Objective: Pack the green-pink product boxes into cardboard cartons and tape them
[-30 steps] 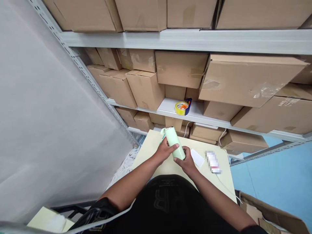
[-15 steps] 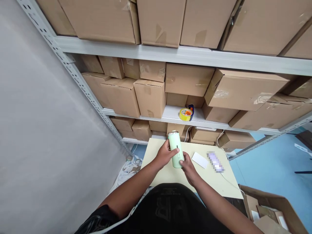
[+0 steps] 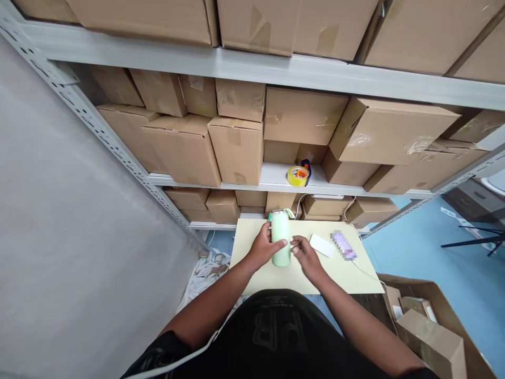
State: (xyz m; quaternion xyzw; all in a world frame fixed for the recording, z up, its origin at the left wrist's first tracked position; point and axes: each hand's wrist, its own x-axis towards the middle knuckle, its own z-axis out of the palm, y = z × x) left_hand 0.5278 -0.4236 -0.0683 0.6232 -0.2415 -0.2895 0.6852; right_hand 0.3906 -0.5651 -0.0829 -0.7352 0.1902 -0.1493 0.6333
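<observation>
A light green drink bottle [image 3: 281, 239], with a small strap loop at its top, is held upright over the pale yellow table [image 3: 256, 284]. My left hand [image 3: 265, 247] is wrapped round its left side, thumb across the front. Just right of the bottle, my right hand [image 3: 306, 256] has its fingers bent and slightly apart; the fingertips are at the bottle's edge, and I cannot tell whether they touch it. A white card-like rectangle [image 3: 321, 245] lies on the table beyond my right hand.
Further right on the table is a blurred-out purple object [image 3: 343, 245] with a cable. Shelves hold many cardboard boxes [image 3: 236, 150]. A yellow tape roll [image 3: 298, 176] sits on the middle shelf. At lower right stands an open carton [image 3: 428, 287] with boxes inside; a grey wall [image 3: 79, 237] is at left.
My right hand has let go of the bottle and shifted slightly right. The bottle has turned, its dark marking no longer facing me, and it stands straighter. The view has shifted a little.
</observation>
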